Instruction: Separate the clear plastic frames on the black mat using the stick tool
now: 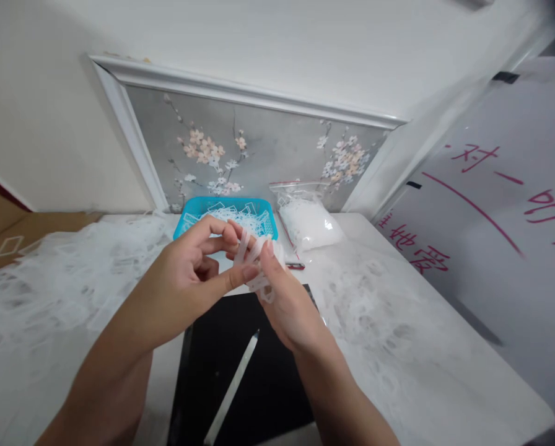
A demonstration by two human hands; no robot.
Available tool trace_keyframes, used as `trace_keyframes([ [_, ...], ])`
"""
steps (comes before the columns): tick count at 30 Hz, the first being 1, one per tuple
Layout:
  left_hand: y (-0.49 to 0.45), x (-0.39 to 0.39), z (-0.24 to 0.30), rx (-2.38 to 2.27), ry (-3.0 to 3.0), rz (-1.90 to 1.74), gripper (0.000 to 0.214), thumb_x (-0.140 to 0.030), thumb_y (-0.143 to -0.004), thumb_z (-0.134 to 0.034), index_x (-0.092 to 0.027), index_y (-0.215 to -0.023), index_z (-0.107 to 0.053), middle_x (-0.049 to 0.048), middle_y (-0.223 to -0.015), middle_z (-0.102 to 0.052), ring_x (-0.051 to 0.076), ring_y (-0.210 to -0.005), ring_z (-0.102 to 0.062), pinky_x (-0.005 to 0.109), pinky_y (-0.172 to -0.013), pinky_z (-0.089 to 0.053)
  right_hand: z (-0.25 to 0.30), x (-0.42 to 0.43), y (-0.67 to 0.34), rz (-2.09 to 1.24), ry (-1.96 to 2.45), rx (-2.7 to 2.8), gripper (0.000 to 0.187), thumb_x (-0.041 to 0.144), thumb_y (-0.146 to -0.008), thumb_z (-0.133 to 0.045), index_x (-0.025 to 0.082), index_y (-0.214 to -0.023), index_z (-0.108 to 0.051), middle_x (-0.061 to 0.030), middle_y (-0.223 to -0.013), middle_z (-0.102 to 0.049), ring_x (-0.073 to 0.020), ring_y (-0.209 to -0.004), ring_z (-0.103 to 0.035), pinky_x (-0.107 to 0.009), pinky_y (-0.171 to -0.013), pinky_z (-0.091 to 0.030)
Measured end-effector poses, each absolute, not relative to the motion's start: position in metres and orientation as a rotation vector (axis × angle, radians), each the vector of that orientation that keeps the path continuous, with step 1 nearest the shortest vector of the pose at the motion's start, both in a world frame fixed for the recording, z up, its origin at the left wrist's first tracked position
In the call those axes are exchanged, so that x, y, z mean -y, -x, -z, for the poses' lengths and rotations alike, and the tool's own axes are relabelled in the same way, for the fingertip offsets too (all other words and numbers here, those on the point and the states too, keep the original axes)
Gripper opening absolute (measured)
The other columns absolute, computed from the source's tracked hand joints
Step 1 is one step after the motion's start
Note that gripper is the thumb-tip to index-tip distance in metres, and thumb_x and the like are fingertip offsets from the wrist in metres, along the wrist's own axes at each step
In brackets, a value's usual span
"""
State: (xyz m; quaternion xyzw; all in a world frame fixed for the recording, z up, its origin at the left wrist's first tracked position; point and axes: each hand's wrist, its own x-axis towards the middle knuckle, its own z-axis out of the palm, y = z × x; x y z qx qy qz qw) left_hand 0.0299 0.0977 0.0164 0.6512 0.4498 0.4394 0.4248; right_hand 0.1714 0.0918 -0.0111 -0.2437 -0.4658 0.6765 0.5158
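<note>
My left hand (191, 272) and my right hand (287, 303) meet above a black mat (263, 384). Both pinch a small bundle of translucent white plastic pieces (254, 254), the left from the left side with thumb and fingers, the right from below with the pieces draped over its fingers. A slim white tool (233, 387) lies on the mat beneath my forearms. Behind the hands stands a blue basket (184, 220) filled with the same white pieces.
Heaps of white plastic webbing (59, 279) cover the table on the left and on the right (375, 303). A clear zip bag (308, 217) of white pieces stands right of the basket. A white board with red writing (486, 210) leans at right. Cardboard (8, 241) lies at far left.
</note>
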Motion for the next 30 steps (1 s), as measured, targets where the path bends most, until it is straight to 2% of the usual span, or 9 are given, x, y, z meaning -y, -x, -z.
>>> trace_keyframes([
  [4, -0.029, -0.097, -0.015, -1.116, -1.635, -1.075, 0.035, -0.036, -0.075, -0.079, -0.023, -0.089, -0.049, -0.0017, -0.098, -0.062, 0.000, -0.043, -0.034, 0.016, -0.040, -0.027, 0.014, -0.094, -0.173, -1.640, 0.573, 1.175, 0.052, 0.061, -0.097, -0.041, 0.031, -0.137, -0.056, -0.0027, -0.151, -0.049, -0.0217, -0.146, -0.037, -0.046, -0.122, -0.023],
  [7, -0.029, -0.097, -0.014, -1.106, -1.668, -1.042, 0.035, -0.031, -0.072, -0.081, -0.024, -0.091, -0.052, -0.0029, -0.092, -0.061, 0.001, -0.045, -0.037, 0.015, -0.042, -0.030, 0.015, -0.096, -0.173, -1.653, 0.557, 1.197, 0.052, 0.061, -0.097, -0.042, 0.032, -0.138, -0.055, -0.0019, -0.150, -0.050, -0.0213, -0.146, -0.036, -0.046, -0.122, -0.025],
  [10, -0.029, -0.098, -0.013, -1.089, -1.686, -1.040, 0.031, -0.031, -0.075, -0.079, -0.024, -0.092, -0.054, -0.0036, -0.084, -0.063, 0.003, -0.045, -0.045, 0.015, -0.042, -0.034, 0.013, -0.096, -0.172, -1.667, 0.539, 1.179, 0.051, 0.059, -0.098, -0.042, 0.031, -0.138, -0.054, -0.0010, -0.153, -0.047, -0.0198, -0.147, -0.034, -0.044, -0.123, -0.022],
  [13, -0.027, -0.098, -0.013, -1.027, -1.643, -1.047, 0.029, -0.033, -0.079, -0.076, -0.024, -0.092, -0.051, -0.0037, -0.078, -0.066, 0.008, -0.052, -0.057, 0.017, -0.047, -0.042, 0.011, -0.095, -0.173, -1.828, 0.427, 1.108, 0.057, 0.064, -0.097, -0.036, 0.028, -0.138, -0.054, -0.0056, -0.144, -0.056, -0.0231, -0.138, -0.047, -0.048, -0.119, -0.029],
  [15, -0.027, -0.097, -0.014, -0.998, -1.607, -1.065, 0.031, -0.034, -0.080, -0.077, -0.025, -0.092, -0.050, -0.0043, -0.077, -0.068, 0.009, -0.053, -0.058, 0.016, -0.044, -0.041, 0.009, -0.095, -0.176, -1.947, 0.401, 1.036, 0.065, 0.071, -0.094, -0.032, 0.027, -0.135, -0.057, -0.0084, -0.132, -0.064, -0.0257, -0.128, -0.056, -0.051, -0.113, -0.037],
  [19, -0.028, -0.092, -0.019, -0.996, -1.554, -1.133, 0.026, -0.032, -0.083, -0.074, -0.025, -0.092, -0.051, -0.0057, -0.079, -0.070, 0.006, -0.050, -0.057, 0.014, -0.037, -0.032, 0.008, -0.097, -0.182, -2.053, 0.425, 0.920, 0.071, 0.078, -0.089, -0.030, 0.026, -0.125, -0.062, -0.0089, -0.121, -0.068, -0.0253, -0.113, -0.063, -0.049, -0.101, -0.048],
  [25, -0.026, -0.094, -0.017, -0.903, -1.520, -1.209, 0.023, -0.027, -0.085, -0.072, -0.023, -0.090, -0.050, -0.0065, -0.073, -0.069, 0.003, -0.043, -0.052, 0.013, -0.038, -0.034, 0.010, -0.102, -0.185, -2.179, 0.358, 0.767, 0.081, 0.085, -0.084, -0.026, 0.023, -0.118, -0.065, -0.0081, -0.108, -0.070, -0.0230, -0.104, -0.062, -0.045, -0.096, -0.049],
  [30, -0.018, -0.103, -0.009, -0.717, -1.615, -1.191, 0.021, -0.023, -0.086, -0.071, -0.022, -0.093, -0.051, -0.0067, -0.072, -0.068, -0.001, -0.036, -0.043, 0.009, -0.034, -0.029, 0.012, -0.104, -0.188, -2.268, 0.286, 0.660, 0.081, 0.083, -0.086, -0.025, 0.021, -0.120, -0.064, -0.0067, -0.100, -0.070, -0.0200, -0.099, -0.062, -0.040, -0.092, -0.050],
])
